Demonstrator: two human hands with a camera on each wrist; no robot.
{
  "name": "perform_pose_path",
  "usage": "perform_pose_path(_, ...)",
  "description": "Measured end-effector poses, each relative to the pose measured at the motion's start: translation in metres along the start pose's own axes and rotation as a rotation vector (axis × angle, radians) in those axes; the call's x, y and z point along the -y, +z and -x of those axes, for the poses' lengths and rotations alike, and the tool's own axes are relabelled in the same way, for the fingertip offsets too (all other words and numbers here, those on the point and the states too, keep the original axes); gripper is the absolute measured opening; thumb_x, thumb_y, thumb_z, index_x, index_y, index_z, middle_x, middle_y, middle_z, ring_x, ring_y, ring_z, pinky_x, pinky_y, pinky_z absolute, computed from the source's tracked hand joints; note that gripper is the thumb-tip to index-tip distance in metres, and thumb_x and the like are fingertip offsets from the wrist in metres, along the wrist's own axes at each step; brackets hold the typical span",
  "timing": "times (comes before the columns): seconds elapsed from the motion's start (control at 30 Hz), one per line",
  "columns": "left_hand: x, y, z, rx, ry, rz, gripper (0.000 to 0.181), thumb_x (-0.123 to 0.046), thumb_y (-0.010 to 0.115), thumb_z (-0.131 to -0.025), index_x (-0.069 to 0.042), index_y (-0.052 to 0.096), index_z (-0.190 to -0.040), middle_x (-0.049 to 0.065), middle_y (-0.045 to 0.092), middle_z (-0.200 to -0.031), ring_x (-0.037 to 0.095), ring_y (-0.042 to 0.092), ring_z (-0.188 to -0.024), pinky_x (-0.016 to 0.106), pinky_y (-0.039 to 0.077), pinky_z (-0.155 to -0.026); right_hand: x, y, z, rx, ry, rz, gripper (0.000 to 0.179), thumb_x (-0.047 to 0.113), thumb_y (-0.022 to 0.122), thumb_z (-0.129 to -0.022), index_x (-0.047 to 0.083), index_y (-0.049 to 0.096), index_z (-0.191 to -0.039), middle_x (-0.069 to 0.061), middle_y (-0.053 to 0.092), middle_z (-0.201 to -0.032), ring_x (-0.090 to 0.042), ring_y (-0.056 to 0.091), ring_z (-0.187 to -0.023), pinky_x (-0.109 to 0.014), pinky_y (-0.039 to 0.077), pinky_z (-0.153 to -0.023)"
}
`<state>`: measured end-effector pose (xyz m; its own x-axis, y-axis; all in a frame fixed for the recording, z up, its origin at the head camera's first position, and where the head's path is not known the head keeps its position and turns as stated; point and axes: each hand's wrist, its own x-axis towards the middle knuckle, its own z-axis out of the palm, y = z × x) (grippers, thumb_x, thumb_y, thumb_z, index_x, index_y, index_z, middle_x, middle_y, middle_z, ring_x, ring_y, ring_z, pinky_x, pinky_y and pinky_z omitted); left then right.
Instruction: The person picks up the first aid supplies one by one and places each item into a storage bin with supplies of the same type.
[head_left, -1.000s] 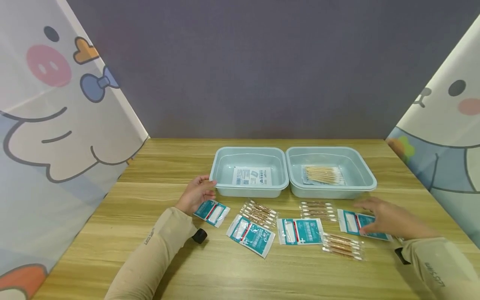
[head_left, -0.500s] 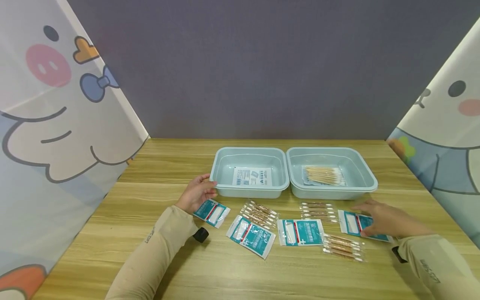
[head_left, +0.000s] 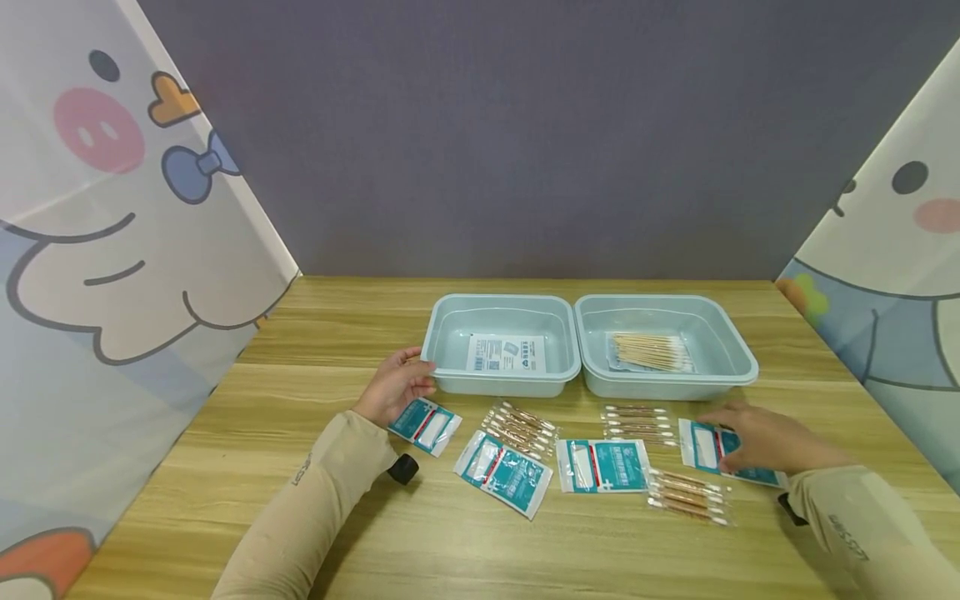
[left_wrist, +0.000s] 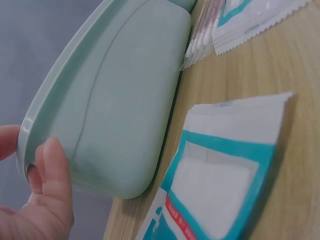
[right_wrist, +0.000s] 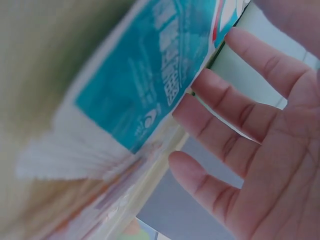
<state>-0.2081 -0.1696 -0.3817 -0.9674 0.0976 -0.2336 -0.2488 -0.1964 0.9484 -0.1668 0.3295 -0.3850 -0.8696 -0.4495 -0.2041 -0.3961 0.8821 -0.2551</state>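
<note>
My left hand [head_left: 393, 387] holds the front left corner of the left pale blue plastic tray [head_left: 498, 386]. In the left wrist view, the thumb and fingers pinch the rim of that tray [left_wrist: 125, 100]. A teal and white packet [head_left: 425, 425] lies just below this hand. My right hand [head_left: 776, 442] is over another teal and white packet [head_left: 703, 447] on the right. Seen from the right wrist, its fingers are spread and slightly bent, with fingertips right at the edge of the packet [right_wrist: 150, 75]. The thumb is mostly out of that view.
Beside the left tray stands a matching tray [head_left: 660, 386] with wooden cotton swabs [head_left: 648, 350]. A printed white packet [head_left: 506, 352] lies inside the left one. Between my hands lie two teal packets [head_left: 504, 473] [head_left: 603, 465] and bagged cotton swabs [head_left: 521, 429] [head_left: 637, 423] [head_left: 687, 496].
My right hand has shifted slightly left over the right teal packet. The left hand keeps its hold on the tray rim.
</note>
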Motion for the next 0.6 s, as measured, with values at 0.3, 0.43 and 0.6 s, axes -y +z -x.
perform_pose_path(0.3, 0.0000, 0.0027, -0.0024, -0.022, 0.003, -0.016, 0.051, 0.006, 0.051, -0.091, 0.009, 0.029, -0.137, 0.005, 0.055, -0.084, 0.009, 0.055, -0.058, 0.019, 0.055, -0.059, -0.0010, -0.0012, -0.0026, 0.017, 0.016, -0.012, 0.072, 0.031, 0.087, -0.065, -0.001, 0.059, -0.124, -0.038, 0.050, -0.119, -0.050, 0.056, -0.100, -0.056, 0.053, -0.073)
perform_pose_path(0.43, -0.0005, 0.0035, -0.0026, -0.021, 0.002, 0.002, 0.051, 0.007, 0.051, -0.090, 0.009, 0.030, -0.136, 0.005, 0.055, -0.082, 0.009, 0.055, -0.057, 0.019, 0.055, -0.058, -0.0022, -0.0011, -0.0025, -0.001, -0.007, -0.042, 0.067, 0.028, 0.085, -0.068, -0.002, 0.060, -0.122, -0.030, 0.056, -0.113, -0.043, 0.059, -0.096, -0.052, 0.055, -0.072)
perform_pose_path(0.6, -0.0002, 0.0038, -0.0027, -0.016, 0.001, 0.027, 0.049, 0.007, 0.050, -0.091, 0.009, 0.030, -0.136, 0.005, 0.056, -0.083, 0.008, 0.055, -0.055, 0.018, 0.054, -0.057, -0.0051, 0.0019, -0.0039, -0.041, -0.058, -0.061, 0.052, 0.017, 0.083, -0.071, -0.002, 0.063, -0.115, -0.015, 0.061, -0.102, -0.031, 0.061, -0.088, -0.045, 0.056, -0.070)
